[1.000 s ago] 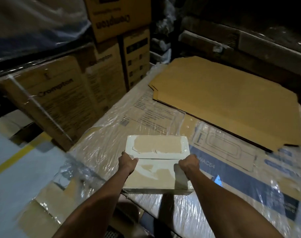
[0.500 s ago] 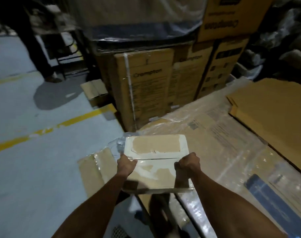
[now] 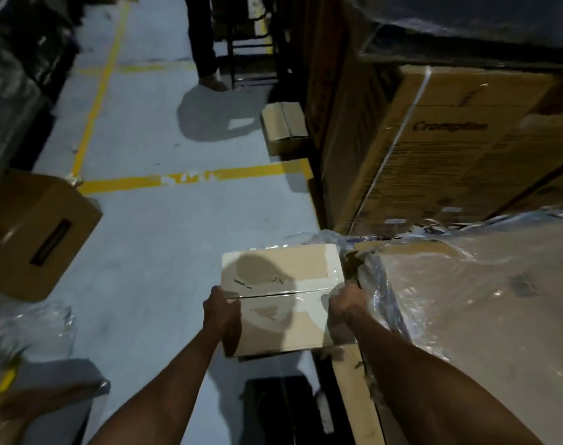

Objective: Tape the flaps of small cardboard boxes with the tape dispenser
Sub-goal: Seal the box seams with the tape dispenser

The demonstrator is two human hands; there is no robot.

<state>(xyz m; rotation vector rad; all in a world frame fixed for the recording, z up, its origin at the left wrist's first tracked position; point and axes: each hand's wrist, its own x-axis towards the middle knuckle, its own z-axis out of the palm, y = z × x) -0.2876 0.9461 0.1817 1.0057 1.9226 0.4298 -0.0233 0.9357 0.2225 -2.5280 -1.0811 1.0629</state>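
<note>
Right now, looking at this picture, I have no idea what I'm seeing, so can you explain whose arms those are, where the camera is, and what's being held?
There is no machine here. The camera sits on a person's head and looks forward and down, so the two bare arms reaching in from the bottom are that person's own.

The left hand and right hand grip opposite sides of a small cardboard box. Its top flaps are closed and shiny clear tape shows over the seam. The box is held in the air above a grey floor with yellow lines.

To the right is a big plastic-wrapped stack, with large brown cartons behind it. A small brown box sits on the floor further off, another carton lies at the left, and someone's legs stand at the far end. No tape dispenser is in view.
</note>
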